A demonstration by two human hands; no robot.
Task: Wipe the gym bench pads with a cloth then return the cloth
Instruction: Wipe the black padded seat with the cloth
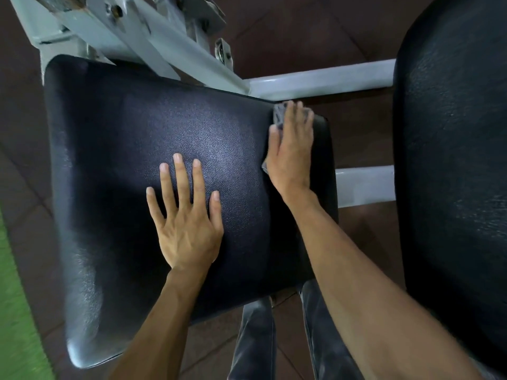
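A wide black padded bench seat (115, 149) fills the middle of the view. My left hand (186, 215) lies flat on it, palm down, fingers spread, holding nothing. My right hand (292, 149) presses a grey cloth (278, 115) against the pad's right edge near its far corner. Most of the cloth is hidden under the palm; only a grey patch above the thumb and a sliver near the wrist show. A second black pad (452, 160) stands on the right.
The grey-white metal frame (170, 48) rises behind the seat, and two pale crossbars (321, 80) join the two pads. Below lie dark brown floor tiles (301, 31), a green mat (16, 311) at the left edge, and my jeans-clad legs (255, 341).
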